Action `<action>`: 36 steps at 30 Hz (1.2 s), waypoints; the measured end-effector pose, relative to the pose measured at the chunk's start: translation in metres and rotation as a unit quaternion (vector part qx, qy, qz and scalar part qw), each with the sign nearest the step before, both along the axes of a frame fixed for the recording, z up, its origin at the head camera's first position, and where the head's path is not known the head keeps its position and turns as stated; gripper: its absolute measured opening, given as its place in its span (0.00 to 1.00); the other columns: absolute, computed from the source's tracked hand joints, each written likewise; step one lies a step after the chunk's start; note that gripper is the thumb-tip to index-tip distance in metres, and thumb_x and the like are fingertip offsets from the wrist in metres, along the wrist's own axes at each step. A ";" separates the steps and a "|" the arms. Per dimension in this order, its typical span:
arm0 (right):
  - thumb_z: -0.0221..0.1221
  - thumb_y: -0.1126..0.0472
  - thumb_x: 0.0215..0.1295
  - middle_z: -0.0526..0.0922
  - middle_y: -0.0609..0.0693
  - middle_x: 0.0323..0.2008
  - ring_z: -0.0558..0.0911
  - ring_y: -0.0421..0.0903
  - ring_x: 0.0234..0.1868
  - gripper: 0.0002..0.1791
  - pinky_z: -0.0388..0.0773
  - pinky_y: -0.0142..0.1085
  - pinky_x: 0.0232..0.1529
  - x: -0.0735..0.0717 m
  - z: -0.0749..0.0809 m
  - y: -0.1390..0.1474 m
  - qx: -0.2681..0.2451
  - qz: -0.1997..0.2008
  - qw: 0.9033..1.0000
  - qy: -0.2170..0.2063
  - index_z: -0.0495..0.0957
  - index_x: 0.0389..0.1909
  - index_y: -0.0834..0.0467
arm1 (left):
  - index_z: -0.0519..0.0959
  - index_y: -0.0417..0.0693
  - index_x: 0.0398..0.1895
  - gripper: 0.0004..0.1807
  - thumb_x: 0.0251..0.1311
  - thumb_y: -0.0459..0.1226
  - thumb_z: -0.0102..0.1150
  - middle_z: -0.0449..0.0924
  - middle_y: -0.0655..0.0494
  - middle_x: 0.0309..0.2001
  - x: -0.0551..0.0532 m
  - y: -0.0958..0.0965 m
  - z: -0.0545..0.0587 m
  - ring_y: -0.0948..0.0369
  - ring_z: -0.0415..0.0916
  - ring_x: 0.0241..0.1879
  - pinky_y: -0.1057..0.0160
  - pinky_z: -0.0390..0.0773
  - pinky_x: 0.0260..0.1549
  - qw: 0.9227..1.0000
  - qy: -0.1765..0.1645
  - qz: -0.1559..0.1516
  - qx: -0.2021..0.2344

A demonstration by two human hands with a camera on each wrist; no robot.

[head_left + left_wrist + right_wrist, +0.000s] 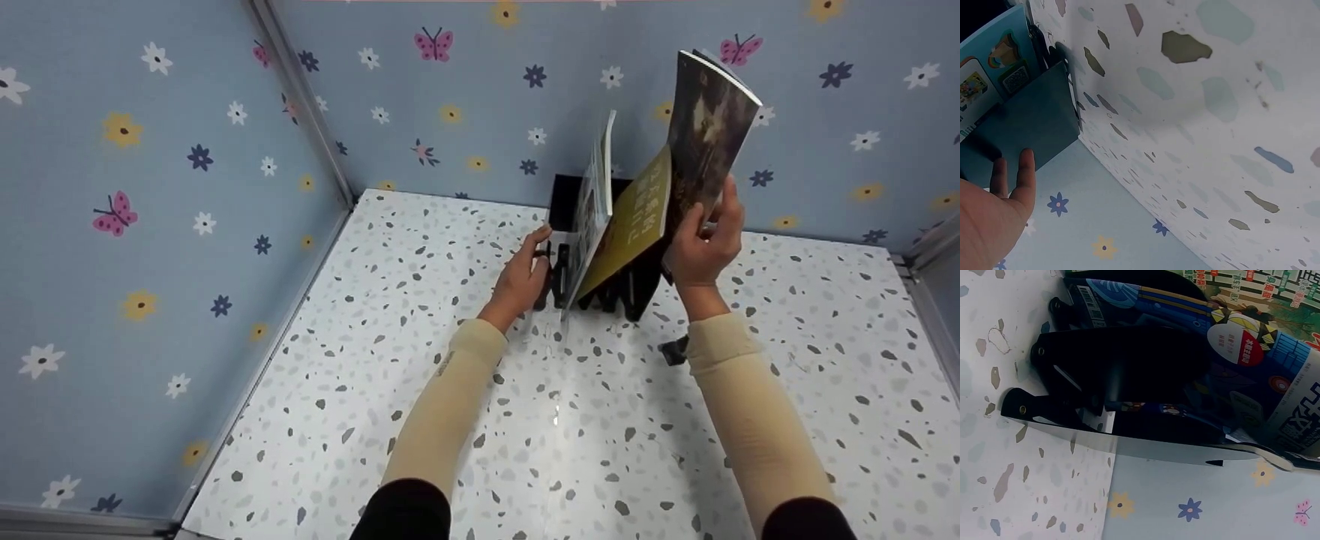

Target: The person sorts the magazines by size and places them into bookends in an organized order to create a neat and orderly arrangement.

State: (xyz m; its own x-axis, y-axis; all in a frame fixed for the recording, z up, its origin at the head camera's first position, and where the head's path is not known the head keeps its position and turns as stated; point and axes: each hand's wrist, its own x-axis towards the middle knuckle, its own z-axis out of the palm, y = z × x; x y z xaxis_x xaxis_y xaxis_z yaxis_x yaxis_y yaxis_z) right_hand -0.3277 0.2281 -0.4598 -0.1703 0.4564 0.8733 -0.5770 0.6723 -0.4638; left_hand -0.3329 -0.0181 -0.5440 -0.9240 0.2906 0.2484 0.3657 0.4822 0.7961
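My right hand (705, 244) grips the lower right edge of a dark-covered book (709, 127), raised upright at the right end of a black book rack (566, 202). Beside it a yellow-green book (637, 225) leans to the right, and a thin pale book (600, 180) stands left of that. At the rack's left end is my left hand (519, 277). Its fingers reach forward along the dark end panel (1033, 124) in the left wrist view; whether they press it is unclear. The right wrist view shows a blue illustrated book (1185, 323) in the rack, without the right hand.
Behind the rack rises a flower-patterned wall (480, 97), with another wall (165, 262) on the left. The speckled white tabletop (375, 315) extends around the rack. A small black object (673, 350) lies by the right sleeve, partly hidden.
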 end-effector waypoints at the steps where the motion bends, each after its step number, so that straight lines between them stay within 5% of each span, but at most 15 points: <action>1: 0.56 0.68 0.64 0.76 0.60 0.31 0.69 0.52 0.23 0.21 0.58 0.27 0.27 0.000 -0.001 0.000 0.000 0.001 1.000 0.001 0.73 0.59 0.63 | 0.53 0.63 0.75 0.27 0.75 0.42 0.35 0.51 0.66 0.76 0.000 0.000 0.000 0.60 0.66 0.67 0.58 0.67 0.64 1.000 0.000 0.001 -0.001; 11: 0.56 0.70 0.63 0.74 0.61 0.29 0.67 0.51 0.24 0.26 0.57 0.32 0.25 -0.004 -0.015 0.000 -0.006 0.009 1.000 0.017 0.75 0.61 0.47 | 0.52 0.63 0.75 0.26 0.75 0.43 0.32 0.52 0.67 0.75 -0.001 0.000 -0.002 0.57 0.65 0.68 0.57 0.67 0.64 1.000 0.003 0.001 -0.003; 26: 0.56 0.70 0.63 0.73 0.62 0.28 0.68 0.52 0.24 0.23 0.59 0.29 0.27 -0.003 -0.032 0.000 0.005 -0.006 1.000 -0.007 0.75 0.60 0.57 | 0.54 0.64 0.75 0.27 0.74 0.42 0.35 0.51 0.69 0.75 0.000 0.000 0.002 0.60 0.64 0.68 0.58 0.66 0.65 1.000 -0.007 0.007 -0.012; 36: 0.57 0.71 0.61 0.72 0.61 0.27 0.68 0.51 0.23 0.25 0.60 0.36 0.25 -0.005 -0.048 0.001 0.017 -0.007 1.000 -0.012 0.76 0.60 0.55 | 0.52 0.64 0.75 0.27 0.75 0.43 0.33 0.53 0.68 0.75 0.000 -0.003 0.001 0.58 0.66 0.67 0.57 0.68 0.64 1.000 -0.006 0.003 -0.012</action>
